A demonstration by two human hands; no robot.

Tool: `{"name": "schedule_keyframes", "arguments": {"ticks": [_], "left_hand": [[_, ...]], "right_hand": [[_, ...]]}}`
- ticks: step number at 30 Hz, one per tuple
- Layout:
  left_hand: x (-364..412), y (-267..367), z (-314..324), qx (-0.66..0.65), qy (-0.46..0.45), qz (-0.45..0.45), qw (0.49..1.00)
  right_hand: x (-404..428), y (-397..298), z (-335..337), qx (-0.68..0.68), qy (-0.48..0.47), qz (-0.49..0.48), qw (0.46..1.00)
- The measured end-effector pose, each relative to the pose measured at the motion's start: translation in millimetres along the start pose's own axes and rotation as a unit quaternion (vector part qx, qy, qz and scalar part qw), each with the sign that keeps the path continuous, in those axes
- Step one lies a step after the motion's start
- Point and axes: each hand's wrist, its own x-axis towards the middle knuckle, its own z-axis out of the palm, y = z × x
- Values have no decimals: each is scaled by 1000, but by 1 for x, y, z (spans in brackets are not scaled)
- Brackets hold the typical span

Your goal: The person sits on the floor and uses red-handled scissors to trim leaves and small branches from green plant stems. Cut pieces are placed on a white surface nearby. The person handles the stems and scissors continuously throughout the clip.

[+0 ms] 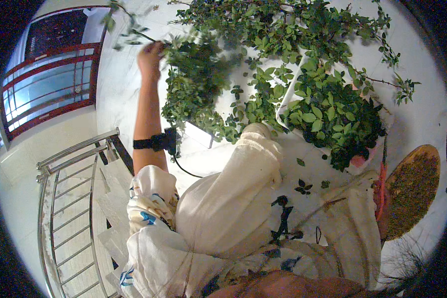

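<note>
My left hand point(151, 56) is stretched far forward, its fingers closed on a leafy stem point(145, 36) that looks like rose. The stem's leaves are blurred. Just right of that hand lies a dense bunch of leafy stems point(195, 74), partly blurred as well. At the far right, my right hand point(383, 219) shows only in part, in shadow. It appears to grip the red handles of a cutting tool point(382, 186), whose dark narrow blade points away from me. Beside the blade is another thick leafy bunch point(327, 111), with something pink point(358, 161) under its near edge.
More leafy stems point(283, 22) spread across the pale floor ahead. A white strip point(292, 89) crosses the leaves near my knee point(259, 136). A white box-like object point(198, 135) lies near my forearm. Metal railings point(74, 216) stand left. A brown oval pad point(413, 193) is at right.
</note>
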Motion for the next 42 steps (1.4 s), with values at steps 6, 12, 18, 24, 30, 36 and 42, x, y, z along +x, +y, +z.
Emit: {"name": "schedule_keyframes", "arguments": {"ticks": [6, 12, 18, 24, 30, 36, 42], "left_hand": [[-47, -48, 73, 79, -116, 29, 990], [-35, 43, 54, 307, 51, 289, 905], [-31, 82, 30, -102, -25, 130, 986], [-27, 45, 122, -101, -273, 5, 957], [-62, 59, 189, 243, -283, 332, 866], [-102, 76, 179, 184, -177, 309, 916], [-125, 79, 157, 145, -162, 254, 942]], "right_hand": [[-6, -3, -2, -4, -1, -2, 1000], [-54, -2, -19, -16, -14, 18, 1000], [-127, 5, -59, -25, -42, 33, 998], [-138, -21, -42, -82, -48, 131, 987], [-95, -62, 2, -150, -44, -32, 987], [-38, -138, 22, 22, -1, -125, 992], [32, -206, 110, 34, -19, -268, 963]]}}
